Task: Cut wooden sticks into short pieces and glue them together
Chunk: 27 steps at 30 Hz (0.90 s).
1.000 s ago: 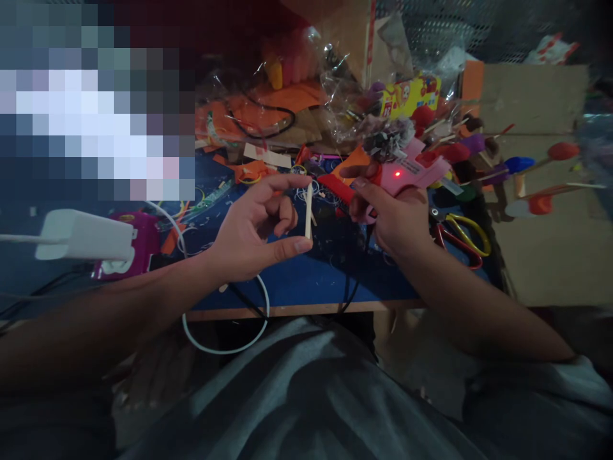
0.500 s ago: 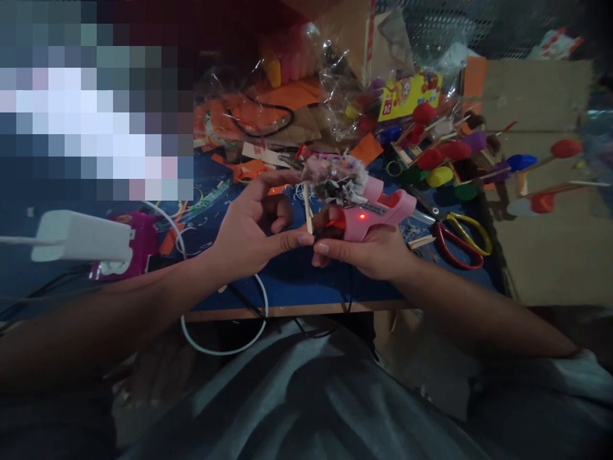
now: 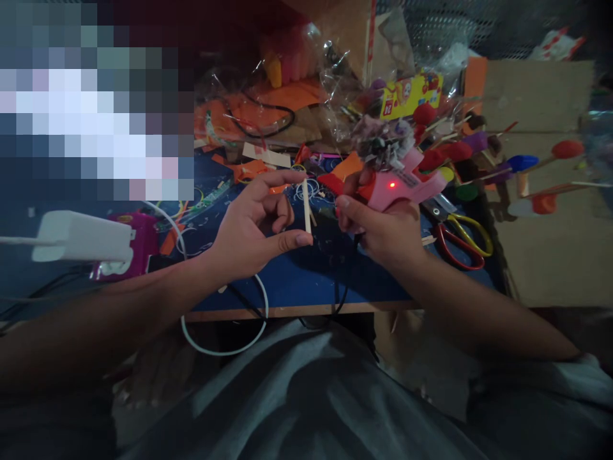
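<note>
My left hand (image 3: 253,223) pinches a short wooden stick (image 3: 307,211) upright by its two ends, between thumb and forefinger. To its right, my right hand (image 3: 383,223) is wrapped round a pink glue gun (image 3: 405,185) with a small red light lit on its side. Greyish fluff and scraps (image 3: 383,144) cling to the far side of the gun. The gun and the stick are apart. Behind the stick, thin pale coils and orange paper pieces (image 3: 251,171) lie on the blue table (image 3: 287,284).
Red-and-yellow-handled scissors (image 3: 460,239) lie right of my right hand. Colourful lollipop-like pieces on sticks (image 3: 479,153) spread behind them, beside cardboard (image 3: 550,243). A white plug (image 3: 81,236) sits in a purple power block (image 3: 143,243) at left, with a looping white cable (image 3: 265,300).
My right hand has moved the glue gun away from the stick, to the right and farther back. My left hand stays in place, still holding the stick.
</note>
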{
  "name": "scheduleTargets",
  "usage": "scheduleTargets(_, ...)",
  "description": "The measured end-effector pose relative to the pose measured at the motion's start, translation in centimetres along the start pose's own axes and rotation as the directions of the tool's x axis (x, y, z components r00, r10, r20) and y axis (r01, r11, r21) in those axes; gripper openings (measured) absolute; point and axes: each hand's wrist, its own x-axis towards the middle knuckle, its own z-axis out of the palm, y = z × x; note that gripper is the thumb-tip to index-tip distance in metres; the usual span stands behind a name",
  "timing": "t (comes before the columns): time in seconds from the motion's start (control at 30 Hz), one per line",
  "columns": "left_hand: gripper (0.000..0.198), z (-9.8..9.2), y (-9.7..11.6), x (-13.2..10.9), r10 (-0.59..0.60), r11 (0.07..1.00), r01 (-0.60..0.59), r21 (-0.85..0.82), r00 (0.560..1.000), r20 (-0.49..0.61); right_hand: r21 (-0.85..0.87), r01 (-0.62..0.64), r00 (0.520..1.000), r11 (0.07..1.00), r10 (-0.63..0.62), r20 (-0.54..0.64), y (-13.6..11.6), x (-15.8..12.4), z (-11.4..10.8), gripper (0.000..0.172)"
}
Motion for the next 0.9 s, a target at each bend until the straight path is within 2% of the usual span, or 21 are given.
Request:
scheduleTargets(0.07, 0.076, 0.1, -0.1, 0.0, 0.0, 1.0, 0.0, 0.004, 1.0, -0.02, -0.033, 0.013, 0.997, 0.999, -0.015, -0.075, 0.5, 0.4, -0.2, 0.062)
scheduleTargets(0.13, 0.079, 0.1, -0.2, -0.1, -0.008, 1.0, 0.008, -0.001, 0.999, -0.036, -0.029, 0.005, 0.997, 1.0, -0.007, -0.081, 0.6, 0.6, -0.3, 0.06)
scheduleTargets(0.3, 0.085, -0.3, -0.3, -0.1, -0.031, 0.999, 0.029, -0.033, 0.998, -0.049, 0.102, -0.045, 0.995, 0.994, 0.036, 0.091, -0.5, 0.3, -0.2, 0.061)
scheduleTargets(0.43, 0.082, -0.6, -0.8, -0.1, -0.009, 0.997, 0.003, -0.076, 0.997, -0.079, 0.074, -0.072, 0.97, 0.995, 0.053, 0.239, -0.8, 0.0, -1.0, 0.064)
scheduleTargets(0.57, 0.079, -0.8, -2.0, 0.0, 0.073, 0.98, -0.091, -0.175, 0.991, -0.108, 0.017, -0.108, 0.96, 0.994, 0.1, 0.261, -0.3, 0.0, -1.9, 0.061)
scheduleTargets(0.7, 0.076, -0.8, -2.8, 0.1, 0.127, 0.971, -0.155, -0.183, 0.98, -0.156, 0.065, -0.09, 0.969, 0.994, 0.073, 0.235, -0.2, 0.2, -2.1, 0.061)
scheduleTargets(0.8, 0.077, -0.7, -2.7, 0.0, 0.114, 0.97, -0.134, -0.202, 0.987, -0.111, 0.079, -0.076, 0.967, 0.994, 0.054, 0.249, -0.4, 0.3, -1.9, 0.06)
scheduleTargets(0.9, 0.084, -0.5, -2.0, -0.2, 0.057, 0.975, -0.057, -0.216, 0.998, -0.005, 0.092, -0.063, 0.964, 0.994, 0.037, 0.263, -0.6, 0.3, -1.6, 0.058)
